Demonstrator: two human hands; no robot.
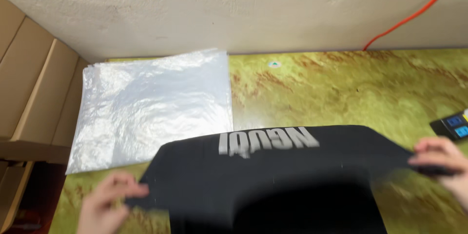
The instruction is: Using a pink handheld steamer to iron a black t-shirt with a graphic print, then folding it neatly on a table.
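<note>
A black garment (273,175) with grey lettering is being gripped at both edges by closed fingers of the left hand (105,204) and right hand (441,161) over the green table (341,87), beside clear plastic bags (156,102).

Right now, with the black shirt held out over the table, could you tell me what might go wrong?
The left hand and right hand pinch only the edges of the black shirt, so a corner could slip and crease it. The shirt already overlaps the stack of clear plastic bags and might drag them askew. Its right side could also brush the small black device nearby.
</note>
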